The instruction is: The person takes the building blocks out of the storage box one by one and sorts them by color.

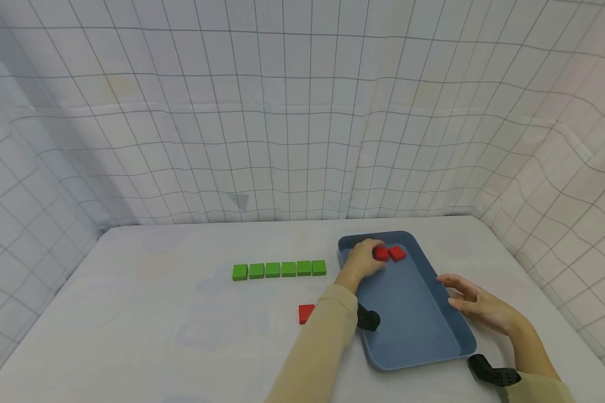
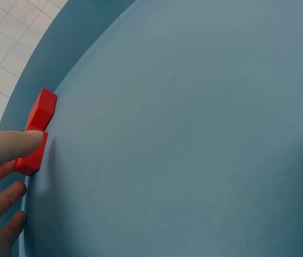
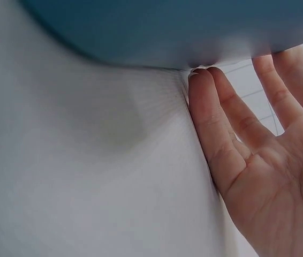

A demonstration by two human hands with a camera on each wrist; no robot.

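Left hand (image 1: 364, 258) reaches into far end of blue tray (image 1: 413, 330); its fingers (image 2: 12, 143) pinch a red block (image 1: 380, 253), which touches a second red block (image 1: 396, 253) just beside it. Right hand (image 1: 479, 305) at tray's right rim, fingers (image 3: 216, 123) straight and relaxed, holding nothing. On desk (image 1: 156, 313): row of green blocks (image 1: 279, 270), lone red block (image 1: 306, 313).

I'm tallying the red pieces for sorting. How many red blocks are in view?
3: two red blocks side by side at the far end of the blue tray, one under the left hand, one beside it; a third on the table.
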